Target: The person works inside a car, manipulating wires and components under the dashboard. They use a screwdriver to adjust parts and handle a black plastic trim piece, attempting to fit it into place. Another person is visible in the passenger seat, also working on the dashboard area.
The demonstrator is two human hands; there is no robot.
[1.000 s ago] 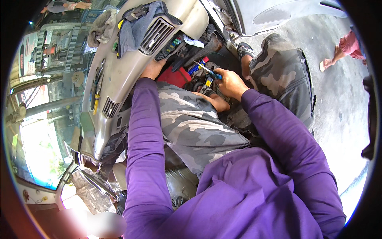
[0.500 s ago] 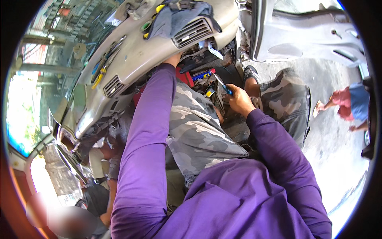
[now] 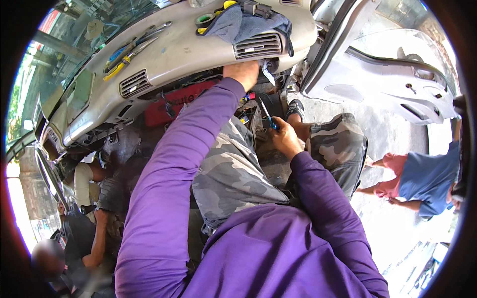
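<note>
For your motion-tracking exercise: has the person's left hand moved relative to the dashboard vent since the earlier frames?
No: the left hand stays pressed under the dashboard vent; only the camera shifted.

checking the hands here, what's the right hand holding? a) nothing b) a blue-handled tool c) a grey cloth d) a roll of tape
b: the right hand grips a blue-handled tool below the dashboard, while the left hand reaches up to the dashboard's lower edge.

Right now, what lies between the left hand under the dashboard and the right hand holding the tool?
In the head view, coloured wires lie between the left hand and right hand with its blue-handled tool.
</note>
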